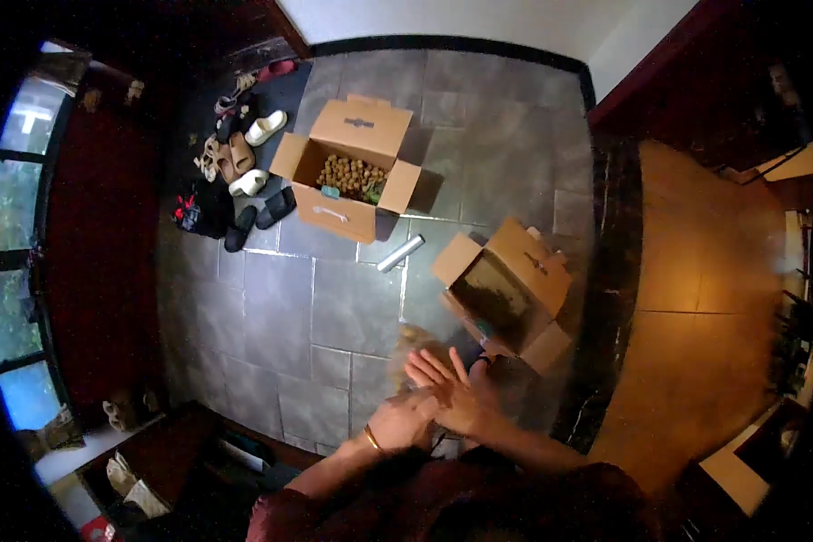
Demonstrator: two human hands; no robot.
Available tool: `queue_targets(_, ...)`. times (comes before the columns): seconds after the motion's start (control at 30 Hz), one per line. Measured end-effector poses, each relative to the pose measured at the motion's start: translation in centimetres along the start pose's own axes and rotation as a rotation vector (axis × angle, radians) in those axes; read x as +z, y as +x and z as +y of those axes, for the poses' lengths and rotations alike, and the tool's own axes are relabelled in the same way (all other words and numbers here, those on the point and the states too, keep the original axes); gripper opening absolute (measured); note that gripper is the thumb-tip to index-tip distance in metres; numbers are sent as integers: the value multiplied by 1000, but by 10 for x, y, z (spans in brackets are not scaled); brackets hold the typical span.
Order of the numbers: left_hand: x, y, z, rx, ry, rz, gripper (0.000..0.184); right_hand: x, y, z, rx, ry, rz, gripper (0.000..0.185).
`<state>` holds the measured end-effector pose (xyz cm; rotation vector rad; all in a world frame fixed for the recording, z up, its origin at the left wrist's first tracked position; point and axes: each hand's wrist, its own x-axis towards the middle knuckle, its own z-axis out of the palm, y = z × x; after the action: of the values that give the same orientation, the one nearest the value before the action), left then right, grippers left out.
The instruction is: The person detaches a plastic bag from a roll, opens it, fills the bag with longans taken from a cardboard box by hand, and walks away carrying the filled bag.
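My left hand (400, 421), with a gold bracelet at the wrist, is curled against my right hand (461, 402). Its fingertips press at the right palm, and whatever they may hold is hidden. The fingers of my right hand are stretched out and apart. Just beyond the hands is a blurred tan shape (410, 348) that I cannot make out. Ahead to the right stands an open cardboard box (535, 271) with a dim, brownish inside. Farther off, another open cardboard box (334, 217) holds many small round brown fruits (352, 173) with some green.
A silvery cylinder (401, 254) lies on the grey tile floor (275, 312) between the boxes. Several shoes and slippers (247, 182) lie beside and on a dark mat at the back left. A dark stone strip (611, 271) borders the brown floor on the right.
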<state>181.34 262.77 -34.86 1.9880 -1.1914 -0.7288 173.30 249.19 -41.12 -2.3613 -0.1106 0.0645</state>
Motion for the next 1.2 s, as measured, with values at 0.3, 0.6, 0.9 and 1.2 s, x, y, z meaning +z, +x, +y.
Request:
queue_targets(0.3,-56,8,136,598,57,-192,19,-107,-67,-115,196,212,614,41)
queue_targets(0.6,-59,28,279,1320,-37,-345,30,-137,-212,-120,280,-156,692,42)
queue_targets(0.9,29,88,245,399,-416,-149,18,-191,-304,-183,627,95,1294,36)
queue_targets(1.2,296,64,365,-292,-1208,-1334,68,-281,-486,-172,439,487,1256,48)
